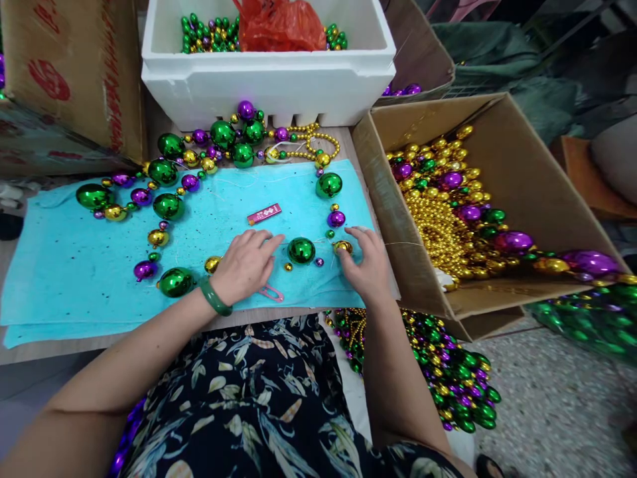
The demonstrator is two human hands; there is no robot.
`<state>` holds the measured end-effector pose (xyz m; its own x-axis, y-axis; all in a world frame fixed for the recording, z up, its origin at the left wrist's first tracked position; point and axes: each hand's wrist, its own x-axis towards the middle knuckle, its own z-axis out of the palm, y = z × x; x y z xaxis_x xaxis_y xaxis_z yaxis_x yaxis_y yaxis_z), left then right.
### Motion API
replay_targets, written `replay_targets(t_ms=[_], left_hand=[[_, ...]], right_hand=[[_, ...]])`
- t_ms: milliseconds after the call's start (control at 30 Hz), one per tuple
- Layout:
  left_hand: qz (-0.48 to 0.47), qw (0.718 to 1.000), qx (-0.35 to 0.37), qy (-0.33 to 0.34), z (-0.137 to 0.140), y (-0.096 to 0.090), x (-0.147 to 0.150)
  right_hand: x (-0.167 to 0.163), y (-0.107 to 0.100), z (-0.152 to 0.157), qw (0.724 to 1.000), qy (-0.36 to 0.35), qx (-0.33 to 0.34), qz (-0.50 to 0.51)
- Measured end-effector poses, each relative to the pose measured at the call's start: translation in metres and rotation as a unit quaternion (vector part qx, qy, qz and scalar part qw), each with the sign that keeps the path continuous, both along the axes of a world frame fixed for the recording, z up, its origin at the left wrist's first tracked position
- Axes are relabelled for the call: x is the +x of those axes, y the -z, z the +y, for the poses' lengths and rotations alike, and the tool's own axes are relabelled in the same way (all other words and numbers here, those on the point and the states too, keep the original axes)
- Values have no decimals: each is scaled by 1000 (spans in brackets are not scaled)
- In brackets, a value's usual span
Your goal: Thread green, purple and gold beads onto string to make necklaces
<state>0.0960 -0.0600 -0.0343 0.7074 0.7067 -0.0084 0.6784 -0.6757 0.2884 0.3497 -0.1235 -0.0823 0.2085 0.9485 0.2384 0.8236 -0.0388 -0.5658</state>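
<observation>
My right hand (367,264) has its thumb and fingers around a gold bead (343,247), and a thin clear thread runs out to the right beside it. My left hand (249,264), with a green bangle (215,297) on its wrist, lies low over the blue cloth (239,192), fingers stretched and apart from the thumb. Between the hands sit a large green bead (301,250), a small gold bead (288,267) and a small purple bead (319,262). Beside the left palm rests a pink clip-like piece (273,293). Another gold bead (212,265) touches or nearly touches the left hand.
A strand with green beads (169,206) curves around the cloth's left and far side. A small red packet (264,214) lies mid-cloth. Behind stands a white foam box (269,86); a cardboard box (413,279) of bead strands is at right, another carton (74,79) at left.
</observation>
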Motion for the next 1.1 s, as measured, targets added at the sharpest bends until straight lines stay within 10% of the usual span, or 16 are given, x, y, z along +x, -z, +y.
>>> replay_targets(t_ms=[233, 700, 1100], left_hand=[[1, 993, -25, 114, 4, 9, 48], [47, 998, -11, 39, 30, 6, 31], [35, 995, 38, 88, 27, 9, 93]], right_hand=[[7, 0, 1, 997, -38, -60, 27], [18, -2, 8, 985, -15, -67, 160], [23, -4, 14, 947, -7, -113, 300]])
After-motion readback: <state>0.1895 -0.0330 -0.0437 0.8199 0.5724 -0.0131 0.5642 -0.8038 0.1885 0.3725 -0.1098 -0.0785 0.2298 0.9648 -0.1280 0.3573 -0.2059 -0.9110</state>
